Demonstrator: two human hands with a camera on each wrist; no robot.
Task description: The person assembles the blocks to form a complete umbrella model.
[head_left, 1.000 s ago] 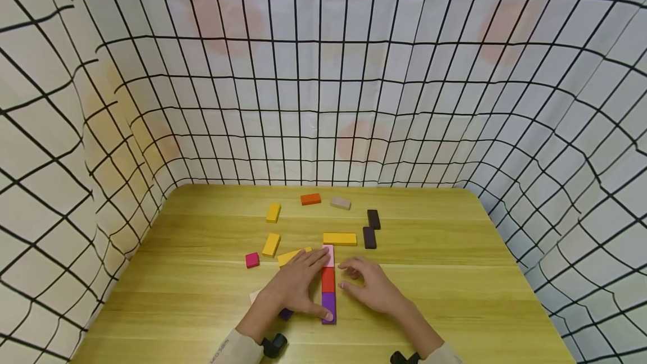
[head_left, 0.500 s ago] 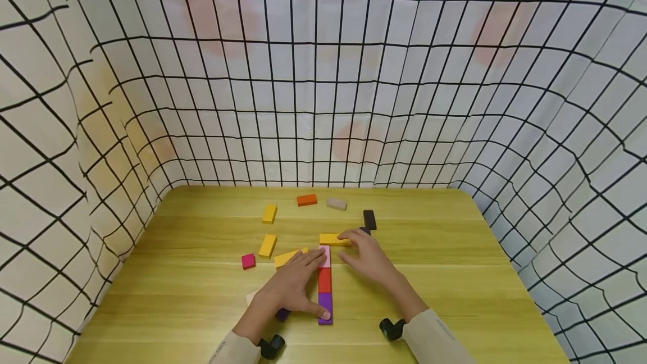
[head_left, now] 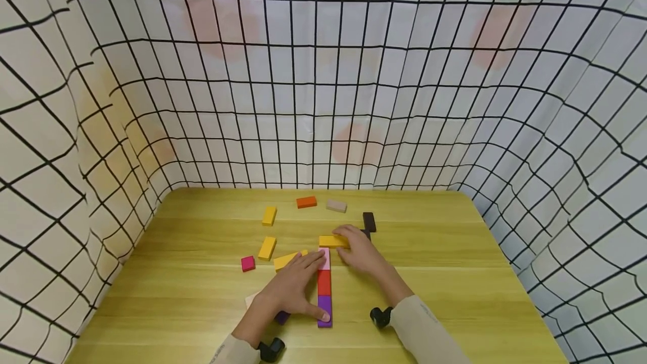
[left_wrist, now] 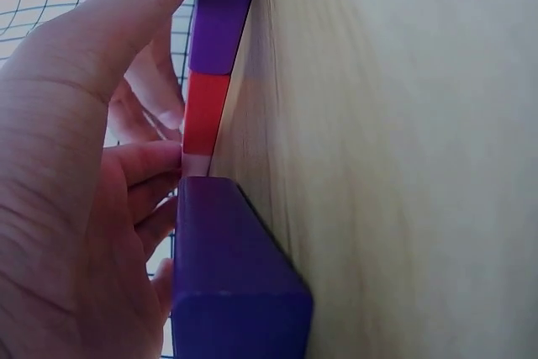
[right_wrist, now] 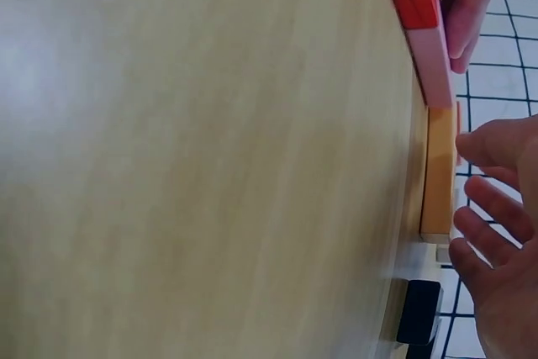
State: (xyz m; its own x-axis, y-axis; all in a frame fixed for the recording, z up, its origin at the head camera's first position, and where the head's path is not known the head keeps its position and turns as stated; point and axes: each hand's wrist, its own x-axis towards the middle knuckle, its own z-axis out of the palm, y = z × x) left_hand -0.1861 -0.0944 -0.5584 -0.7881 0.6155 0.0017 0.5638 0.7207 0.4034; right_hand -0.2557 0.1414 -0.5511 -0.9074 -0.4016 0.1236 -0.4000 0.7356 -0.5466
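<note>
Right hand [head_left: 361, 253]: moved to yellow block [head_left: 330, 241], grip loose
Left hand [head_left: 293, 290]: grip unclenched, likely steadying pink block [head_left: 326, 262], purple block [head_left: 325, 303]

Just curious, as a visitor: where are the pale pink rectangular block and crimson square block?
Pale pink rectangular block [right_wrist: 431, 66]: right wrist view, side face.
Crimson square block [head_left: 247, 263]: head view, top face.

Left hand [head_left: 291, 289] thumb spread, right hand [head_left: 361, 251] fingers bent
</note>
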